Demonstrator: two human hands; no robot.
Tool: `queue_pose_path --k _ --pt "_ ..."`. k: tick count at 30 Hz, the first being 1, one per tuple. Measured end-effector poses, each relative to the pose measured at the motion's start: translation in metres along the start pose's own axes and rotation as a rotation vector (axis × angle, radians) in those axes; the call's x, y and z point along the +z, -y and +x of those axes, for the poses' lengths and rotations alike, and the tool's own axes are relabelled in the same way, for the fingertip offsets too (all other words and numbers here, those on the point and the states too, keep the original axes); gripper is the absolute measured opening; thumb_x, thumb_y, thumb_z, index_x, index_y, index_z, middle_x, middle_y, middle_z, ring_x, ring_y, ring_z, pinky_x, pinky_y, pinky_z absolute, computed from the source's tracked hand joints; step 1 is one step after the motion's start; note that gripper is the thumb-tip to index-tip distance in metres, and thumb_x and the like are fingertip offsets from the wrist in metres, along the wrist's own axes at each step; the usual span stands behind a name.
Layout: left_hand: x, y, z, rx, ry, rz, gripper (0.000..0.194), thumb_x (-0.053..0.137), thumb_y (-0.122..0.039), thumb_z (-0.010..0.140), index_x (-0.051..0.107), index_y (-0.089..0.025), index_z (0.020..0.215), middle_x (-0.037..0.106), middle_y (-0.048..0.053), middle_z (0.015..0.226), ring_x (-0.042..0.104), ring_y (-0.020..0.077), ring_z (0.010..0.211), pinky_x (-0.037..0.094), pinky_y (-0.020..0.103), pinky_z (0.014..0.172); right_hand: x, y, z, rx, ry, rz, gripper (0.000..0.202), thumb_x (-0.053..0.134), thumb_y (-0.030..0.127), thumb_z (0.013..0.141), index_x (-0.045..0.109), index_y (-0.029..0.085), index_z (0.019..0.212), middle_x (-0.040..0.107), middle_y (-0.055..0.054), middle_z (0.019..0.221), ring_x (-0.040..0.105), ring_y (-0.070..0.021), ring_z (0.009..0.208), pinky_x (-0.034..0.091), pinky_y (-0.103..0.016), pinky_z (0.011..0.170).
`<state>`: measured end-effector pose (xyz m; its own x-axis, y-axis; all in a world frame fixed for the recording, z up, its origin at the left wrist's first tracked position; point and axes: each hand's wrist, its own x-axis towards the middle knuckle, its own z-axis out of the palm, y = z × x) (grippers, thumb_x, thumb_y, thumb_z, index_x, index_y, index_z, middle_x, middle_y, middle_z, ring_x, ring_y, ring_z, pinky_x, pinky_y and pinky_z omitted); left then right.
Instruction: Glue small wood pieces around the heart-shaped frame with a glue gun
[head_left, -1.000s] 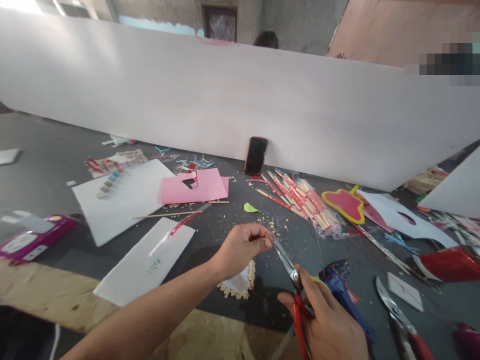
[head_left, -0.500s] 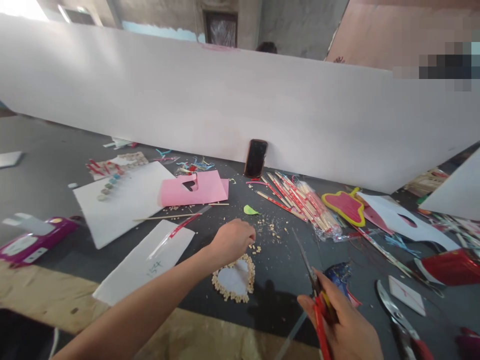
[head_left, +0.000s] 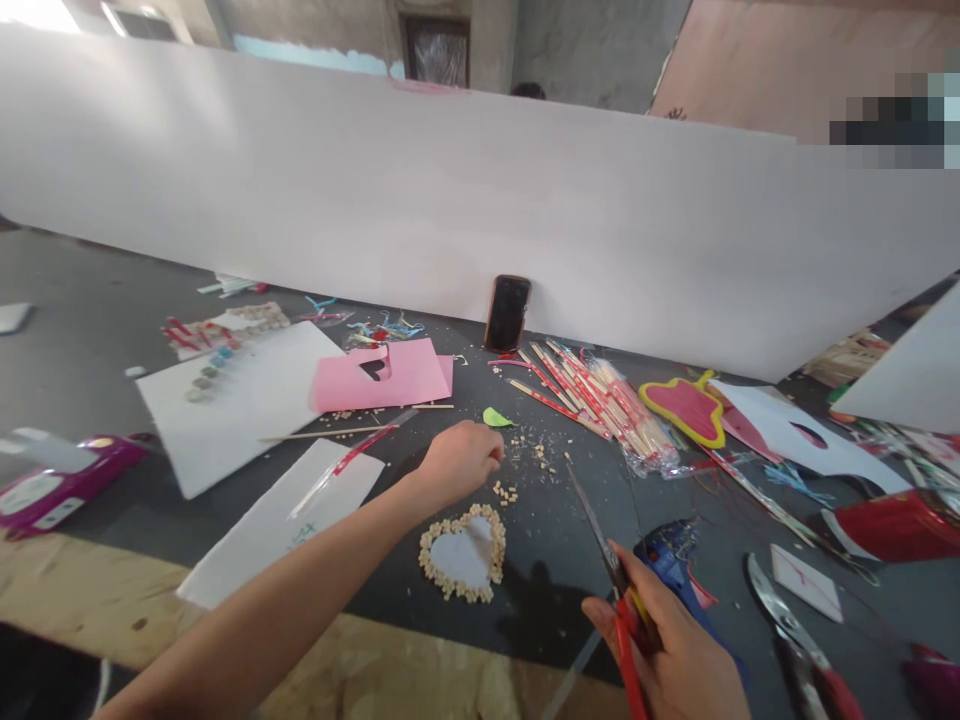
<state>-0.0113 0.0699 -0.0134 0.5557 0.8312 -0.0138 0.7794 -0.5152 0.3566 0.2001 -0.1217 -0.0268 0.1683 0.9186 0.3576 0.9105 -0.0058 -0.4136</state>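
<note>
Holding the scissors by the handles, the right hand sits at about four o'clock from the heart, likely so the blades can snip. The heart lies flat just below the left hand, whose fingers are curled in; I can't tell if they pinch anything. Little wood bits lie at one o'clock, close for picking up. At twelve, the phone leans on the white board, which props it up.

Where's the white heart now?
Head view, lower centre: the white heart lies on the dark tabletop, below the left hand, left of the right hand's scissors.
</note>
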Motion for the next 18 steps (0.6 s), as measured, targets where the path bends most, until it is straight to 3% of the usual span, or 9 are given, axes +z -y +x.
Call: queue_pose_path --k 4,8,14,18 --pt "0.004 0.005 0.021 -0.007 -0.007 0.043 0.014 0.054 -0.022 0.092 0.065 -0.017 0.099 0.066 0.005 0.102 0.061 0.0205 0.098 0.051 0.038 0.085 -0.004 -0.002 0.001 -0.046 0.029 0.002 0.051 0.053 0.060 0.085 0.061 0.022 0.119 0.075 0.001 0.078 0.069 -0.0122 0.059 0.054 -0.016 0.062" --pt "0.015 -0.002 0.038 0.044 0.009 0.074 0.028 0.055 -0.033 0.094 0.058 -0.017 0.116 0.059 0.009 0.119 0.061 0.0205 0.101 0.053 0.042 0.087 -0.009 -0.007 0.003 -0.148 0.074 -0.024 0.046 0.058 0.050 0.086 0.060 0.020 0.120 0.076 0.000 0.084 0.072 -0.0118 0.067 0.053 -0.012 0.058" --pt "0.026 -0.023 0.050 0.154 0.050 0.091 0.028 0.055 -0.032 0.094 0.057 -0.017 0.118 0.059 0.009 0.120 0.061 0.0207 0.102 0.053 0.041 0.086 -0.011 -0.013 0.002 -0.236 0.059 -0.080 0.044 0.058 0.047 0.087 0.060 0.018 0.119 0.076 -0.003 0.090 0.073 -0.0124 0.072 0.053 -0.011 0.060" --pt "0.028 -0.026 0.053 0.166 0.058 0.110 0.029 0.056 -0.032 0.094 0.057 -0.017 0.118 0.059 0.009 0.121 0.061 0.0209 0.102 0.053 0.042 0.086 -0.009 -0.014 0.002 -0.262 0.081 -0.074 0.043 0.056 0.046 0.088 0.059 0.017 0.120 0.076 -0.003 0.089 0.073 -0.0115 0.069 0.053 -0.010 0.059"
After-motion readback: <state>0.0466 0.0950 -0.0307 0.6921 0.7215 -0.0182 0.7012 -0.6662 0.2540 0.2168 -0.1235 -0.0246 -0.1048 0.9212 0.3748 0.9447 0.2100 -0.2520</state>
